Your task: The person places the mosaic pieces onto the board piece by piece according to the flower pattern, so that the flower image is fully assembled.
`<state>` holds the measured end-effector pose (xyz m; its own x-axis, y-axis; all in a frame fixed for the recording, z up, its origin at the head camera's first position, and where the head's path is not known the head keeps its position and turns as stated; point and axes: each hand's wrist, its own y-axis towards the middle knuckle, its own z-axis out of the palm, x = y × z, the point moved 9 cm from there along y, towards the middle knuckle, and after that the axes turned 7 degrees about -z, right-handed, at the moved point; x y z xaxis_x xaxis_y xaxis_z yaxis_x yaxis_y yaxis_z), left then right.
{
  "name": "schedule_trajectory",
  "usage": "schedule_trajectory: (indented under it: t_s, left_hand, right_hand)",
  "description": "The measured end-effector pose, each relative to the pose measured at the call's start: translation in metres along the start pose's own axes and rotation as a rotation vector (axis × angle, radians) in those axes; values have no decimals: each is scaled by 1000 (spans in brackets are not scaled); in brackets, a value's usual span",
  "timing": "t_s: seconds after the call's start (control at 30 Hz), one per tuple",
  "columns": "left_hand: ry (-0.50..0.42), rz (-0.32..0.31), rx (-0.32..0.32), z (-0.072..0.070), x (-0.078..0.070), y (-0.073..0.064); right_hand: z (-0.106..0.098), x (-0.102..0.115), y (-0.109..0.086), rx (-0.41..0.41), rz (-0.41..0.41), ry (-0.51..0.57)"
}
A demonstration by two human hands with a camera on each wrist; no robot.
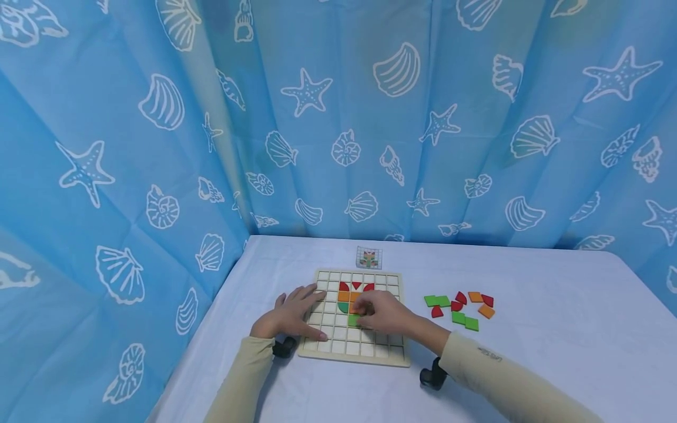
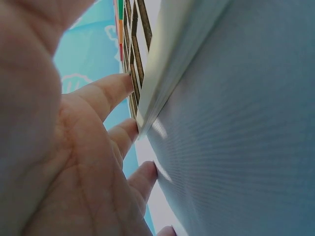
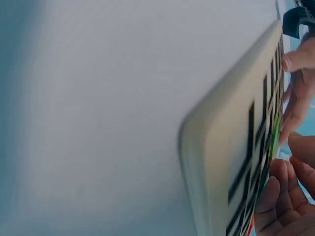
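Observation:
A pale wooden grid board [image 1: 354,359] lies on the table. Coloured tiles sit in its middle cells: a red triangle [image 1: 357,285], red rounded pieces [image 1: 344,286], orange squares [image 1: 344,296], a dark green rounded piece [image 1: 342,306] and a light green square [image 1: 353,321]. My left hand [image 1: 291,311] rests on the board's left edge with fingers spread. Over the pattern, my right hand [image 1: 385,311] has its fingers bent down at the tiles, hiding the pattern's right side. In the right wrist view its fingertips [image 3: 278,169] are close over the board; I cannot tell whether they pinch a tile.
Right of the board lie loose tiles: light green squares [image 1: 458,317], red rounded pieces [image 1: 461,298] and orange squares [image 1: 486,311]. A small pattern card [image 1: 368,258] lies behind the board. A blue curtain [image 1: 338,117] with white seashells hangs behind the white-covered table [image 1: 555,329].

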<state>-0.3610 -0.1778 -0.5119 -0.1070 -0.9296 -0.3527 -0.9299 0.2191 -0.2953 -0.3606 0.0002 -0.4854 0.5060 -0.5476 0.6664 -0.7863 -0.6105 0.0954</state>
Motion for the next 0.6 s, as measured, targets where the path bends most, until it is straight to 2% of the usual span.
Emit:
schedule_trajectory:
  t_s: [0.23,0.47,0.6]
  left_hand:
    - [-13,2,-10,-1,0,-1]
    - [-25,-1,-15,-5,-1,-1]
    - [-12,6,-9,-3,-1,-1]
  right_hand:
    - [-17,-10,-8,-31,-7,26]
    - [-38,-31,-18,-87,71,8]
    - [-45,-43,-24,-92,124,9]
